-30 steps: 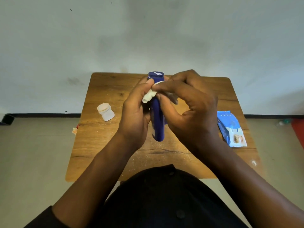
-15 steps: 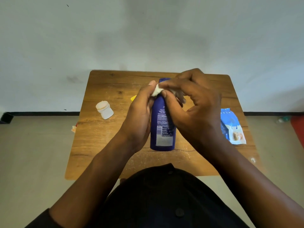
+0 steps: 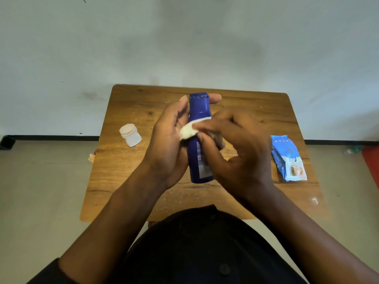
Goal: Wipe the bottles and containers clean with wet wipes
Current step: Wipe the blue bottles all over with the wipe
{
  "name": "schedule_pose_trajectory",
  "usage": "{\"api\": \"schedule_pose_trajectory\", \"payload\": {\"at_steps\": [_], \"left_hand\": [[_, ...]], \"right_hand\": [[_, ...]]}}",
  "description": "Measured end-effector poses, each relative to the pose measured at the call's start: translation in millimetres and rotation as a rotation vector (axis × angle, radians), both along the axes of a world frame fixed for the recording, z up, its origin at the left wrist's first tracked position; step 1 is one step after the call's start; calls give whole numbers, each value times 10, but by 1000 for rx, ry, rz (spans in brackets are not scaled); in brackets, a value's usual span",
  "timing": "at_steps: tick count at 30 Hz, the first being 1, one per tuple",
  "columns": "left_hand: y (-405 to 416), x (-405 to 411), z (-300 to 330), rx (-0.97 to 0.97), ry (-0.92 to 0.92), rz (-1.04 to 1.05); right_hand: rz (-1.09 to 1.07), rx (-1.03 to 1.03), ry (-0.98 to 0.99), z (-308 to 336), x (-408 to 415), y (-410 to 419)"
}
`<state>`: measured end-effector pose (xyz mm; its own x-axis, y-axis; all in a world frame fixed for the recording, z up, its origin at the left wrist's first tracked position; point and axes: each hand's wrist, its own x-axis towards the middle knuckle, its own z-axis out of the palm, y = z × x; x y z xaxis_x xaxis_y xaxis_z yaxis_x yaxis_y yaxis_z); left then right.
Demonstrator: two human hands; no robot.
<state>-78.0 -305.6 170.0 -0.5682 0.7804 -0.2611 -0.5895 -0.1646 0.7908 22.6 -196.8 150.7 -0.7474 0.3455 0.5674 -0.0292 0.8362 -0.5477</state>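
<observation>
Now left hand (image 3: 167, 148) grips bottle (image 3: 198, 140); right hand (image 3: 235, 152) presses wipe (image 3: 188, 131).

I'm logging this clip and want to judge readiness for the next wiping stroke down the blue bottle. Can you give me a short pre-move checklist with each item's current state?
1. Bottle held: the left hand wraps the blue bottle, fingertips showing past its cap. Ok.
2. Wipe in hand: the right hand pinches the white wipe against the bottle's upper body. Ok.
3. Cap closed: the seam shows, but the seal does not. Cannot tell.
4. Lower body free to wipe: the label area is partly covered by both hands. Not ok.
5. Fresh wipes available: the wipes pack lies on the table to the right. Ok.
6. Next container ready: the small white jar sits on the left. Ok.
</observation>
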Motion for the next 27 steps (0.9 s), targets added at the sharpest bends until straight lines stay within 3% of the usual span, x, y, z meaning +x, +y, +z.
{"api": "schedule_pose_trajectory", "payload": {"at_steps": [5,13,23,27], "left_hand": [[34,78,1,-20,-49,25],[6,-147,-22,66,-126,205],[40,-4,-68,90,-212,119],[55,-41,-25,-2,-186,204]], "right_hand": [[-117,-13,99,164,-211,109],[116,-18,-40,-181,89,-135],[19,-134,22,0,-115,68],[83,-148,10,-28,-78,34]]}}
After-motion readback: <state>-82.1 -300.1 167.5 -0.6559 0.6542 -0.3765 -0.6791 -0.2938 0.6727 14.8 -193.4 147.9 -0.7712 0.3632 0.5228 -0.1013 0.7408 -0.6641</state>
